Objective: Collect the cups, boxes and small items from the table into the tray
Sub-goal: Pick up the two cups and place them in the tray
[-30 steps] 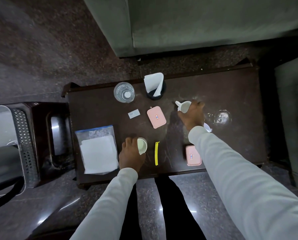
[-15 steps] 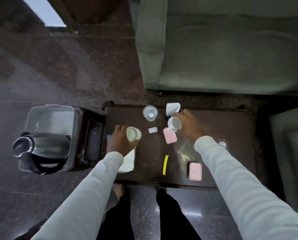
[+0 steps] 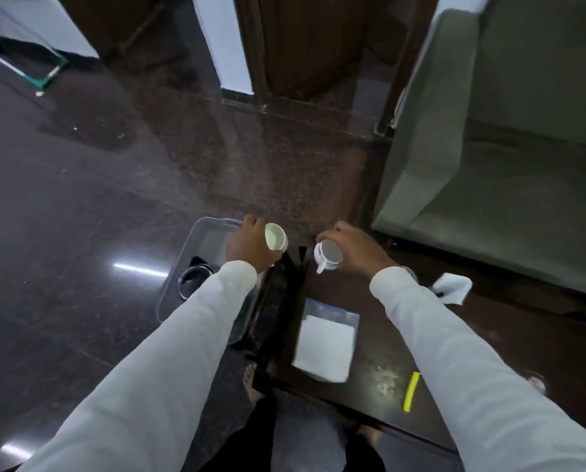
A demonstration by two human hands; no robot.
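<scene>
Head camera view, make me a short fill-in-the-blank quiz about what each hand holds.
1. The left hand holds a plain white ____.
2. The right hand holds a white handled mug over the dark wooden ____.
3. The thin strip lying on the table is ____.

Missing words: cup; table; yellow

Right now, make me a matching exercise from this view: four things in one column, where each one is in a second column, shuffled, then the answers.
Things
1. pale green handleless cup
2. white cup with a handle
3. thin yellow strip
4. clear plastic bag with a white sheet inside

Places
A. lying flat on the dark wooden table, near its left end
B. held in the right hand
C. held in the left hand, by the clear plastic tray
D. lying on the table beside the right sleeve

Pairs: 1-C, 2-B, 3-D, 4-A
</scene>
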